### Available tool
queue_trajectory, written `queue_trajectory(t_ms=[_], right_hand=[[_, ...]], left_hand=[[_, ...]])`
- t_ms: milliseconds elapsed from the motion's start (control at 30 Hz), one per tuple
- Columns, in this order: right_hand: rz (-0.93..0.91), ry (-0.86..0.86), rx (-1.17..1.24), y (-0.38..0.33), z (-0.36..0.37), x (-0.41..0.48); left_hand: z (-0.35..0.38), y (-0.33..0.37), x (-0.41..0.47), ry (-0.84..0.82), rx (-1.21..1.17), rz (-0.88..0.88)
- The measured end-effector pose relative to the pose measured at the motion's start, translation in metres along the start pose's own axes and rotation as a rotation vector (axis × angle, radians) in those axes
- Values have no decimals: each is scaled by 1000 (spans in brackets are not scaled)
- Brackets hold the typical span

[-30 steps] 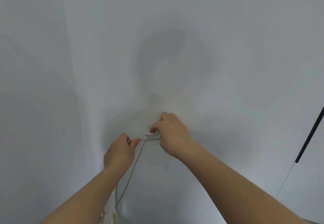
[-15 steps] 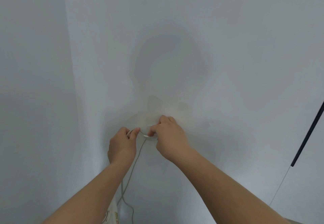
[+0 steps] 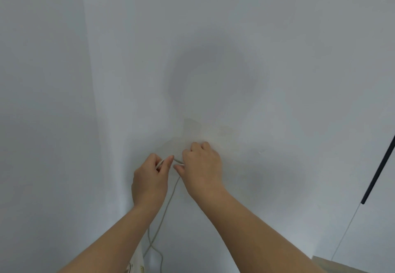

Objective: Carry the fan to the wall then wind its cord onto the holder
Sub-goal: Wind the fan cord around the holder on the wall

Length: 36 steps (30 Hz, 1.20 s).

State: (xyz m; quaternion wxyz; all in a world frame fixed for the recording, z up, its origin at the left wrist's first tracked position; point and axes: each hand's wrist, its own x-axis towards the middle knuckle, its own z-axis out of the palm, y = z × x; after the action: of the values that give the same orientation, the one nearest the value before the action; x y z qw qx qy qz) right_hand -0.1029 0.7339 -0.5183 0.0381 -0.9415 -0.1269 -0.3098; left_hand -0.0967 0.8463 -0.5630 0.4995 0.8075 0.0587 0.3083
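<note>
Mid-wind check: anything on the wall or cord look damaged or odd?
The white painted wall shows an irregular yellowish patch above the right hand, like peeled or repaired paint, and a small scuff to its right. The thin off-white cord, pinched by the left hand, hangs loose with no visible damage.

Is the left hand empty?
No, the left hand pinches the pale cord, which hangs down from it along the wall.

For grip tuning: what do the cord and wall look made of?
Cord: likely plastic-sheathed cable, off-white, smooth matte; it hangs in soft curves. Wall: probably painted plaster, matte white; flat, no glare, with one duller patch.
</note>
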Motion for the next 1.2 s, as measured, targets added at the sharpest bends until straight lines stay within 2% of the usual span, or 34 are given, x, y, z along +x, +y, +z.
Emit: queue_trajectory(t_ms=[133, 267, 433, 567, 833, 1067, 1200], right_hand=[[36, 129, 5, -1, 8, 7], [93, 114, -20, -1, 7, 10], [102, 210, 92, 13, 4, 9], [68, 149, 147, 26, -2, 8], [-17, 124, 432, 47, -2, -3], [-156, -7, 343, 68, -9, 4], [-152, -41, 348, 71, -15, 2]], left_hand=[[-5, 1, -3, 16, -50, -27], [-9, -1, -2, 10, -78, -55], [-7, -1, -6, -32, -62, -47], [-4, -2, -13, -99, -20, -25], [4, -18, -13, -282, -9, 23], [-2, -29, -12, -502, -78, -76], [-2, -28, -17, -571, -42, -21]])
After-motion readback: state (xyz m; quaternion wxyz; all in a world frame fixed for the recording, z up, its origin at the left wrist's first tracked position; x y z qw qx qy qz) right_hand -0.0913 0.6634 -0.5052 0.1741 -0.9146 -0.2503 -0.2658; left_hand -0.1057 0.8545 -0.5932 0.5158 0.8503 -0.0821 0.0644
